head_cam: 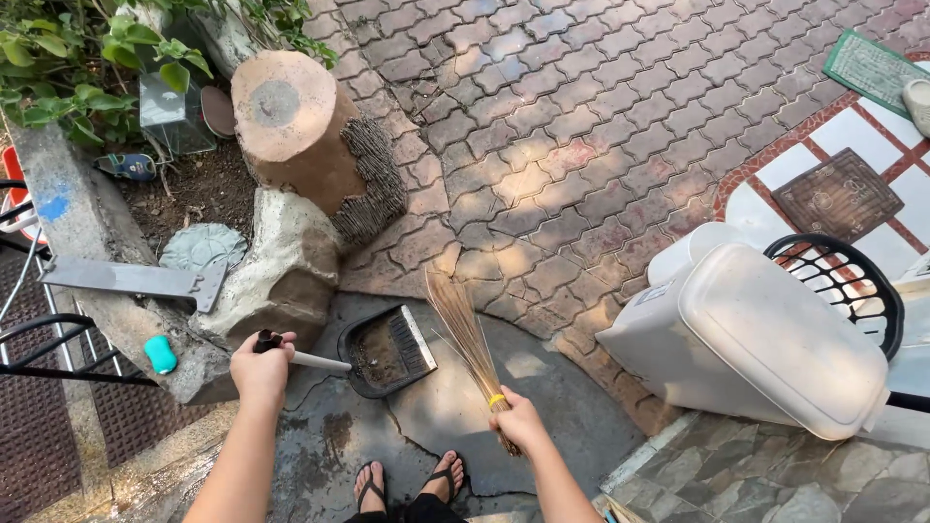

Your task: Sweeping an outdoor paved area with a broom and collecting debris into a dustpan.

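Head view, left hand (260,368) gripping dustpan (386,351), right hand (519,422) holding broom (467,334)

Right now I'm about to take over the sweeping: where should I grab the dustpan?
Take the dustpan by its long pale handle, near the dark end grip where the left hand holds it. Come from the left: the handle sticks out that way and the pan's mouth faces the broom.

The ground is red-brown paving bricks (601,126) with sun spots and leaf shadows. A tree stump (300,126) stands by green plants (77,68), near white tiles (852,136)
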